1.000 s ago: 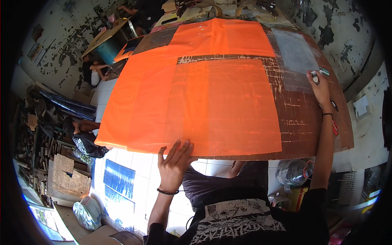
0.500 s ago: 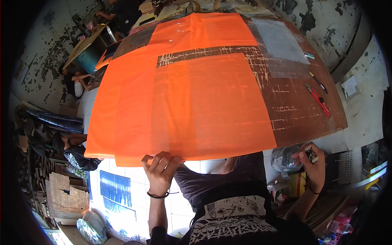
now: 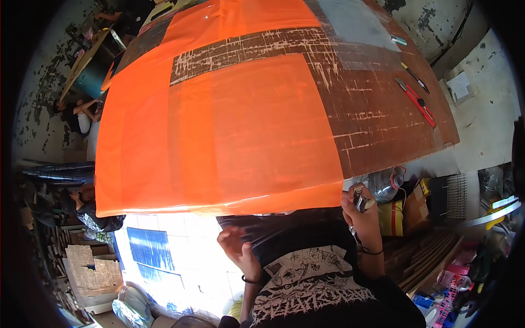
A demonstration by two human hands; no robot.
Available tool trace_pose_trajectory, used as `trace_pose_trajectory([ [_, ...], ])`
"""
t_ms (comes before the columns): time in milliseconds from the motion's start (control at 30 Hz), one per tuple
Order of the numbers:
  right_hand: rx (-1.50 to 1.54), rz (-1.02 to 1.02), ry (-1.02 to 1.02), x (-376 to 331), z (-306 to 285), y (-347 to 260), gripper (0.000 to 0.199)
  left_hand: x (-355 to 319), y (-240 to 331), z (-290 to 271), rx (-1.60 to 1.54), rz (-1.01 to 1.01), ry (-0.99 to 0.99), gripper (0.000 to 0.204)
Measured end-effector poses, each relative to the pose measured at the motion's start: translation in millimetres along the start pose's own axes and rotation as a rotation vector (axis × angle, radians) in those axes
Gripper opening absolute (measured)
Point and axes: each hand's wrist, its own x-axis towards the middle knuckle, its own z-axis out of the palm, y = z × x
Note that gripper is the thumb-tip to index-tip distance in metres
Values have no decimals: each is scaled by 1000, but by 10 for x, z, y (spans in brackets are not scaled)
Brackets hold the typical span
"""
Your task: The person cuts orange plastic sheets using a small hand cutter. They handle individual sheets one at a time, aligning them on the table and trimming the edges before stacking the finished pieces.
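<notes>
A thin, see-through orange sheet [image 3: 262, 136] lies over the brown tabletop [image 3: 377, 126], its near edge hanging at the table's front. Below that edge, apart from the sheet, my left hand [image 3: 240, 254] is open and holds nothing; its fingers are slightly blurred. My right hand [image 3: 365, 227] is closed around a small silvery metal tool [image 3: 362, 199], whose exact kind I cannot make out. It is close to the sheet's near right corner, and I cannot tell whether it touches it.
A red cutter [image 3: 416, 104] and a pen [image 3: 414, 76] lie on the table's right side, near a clear plastic sheet [image 3: 355, 33]. Behind my right hand stands a large clear bottle [image 3: 383, 186]. Another person [image 3: 81, 117] sits at the far left. Blue sheets [image 3: 150, 247] lie on the floor.
My left hand has let go of the sheet's near edge and dropped lower. My right hand has moved left with the metal tool toward the sheet's corner. The view has shifted.
</notes>
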Motion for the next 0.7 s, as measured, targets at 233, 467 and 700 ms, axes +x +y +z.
trace_pose_trajectory([
  [233,-80,-147,102,-5,99,-23,23,206,-5,243,-178,-372,-304,41],
  [467,-54,-150,52,-34,93,-105,24,73,176,381,-236,-387,-145,33],
  [700,-94,-113,27,5,63,-127,24,106,203,433,-201,-388,-53,29],
])
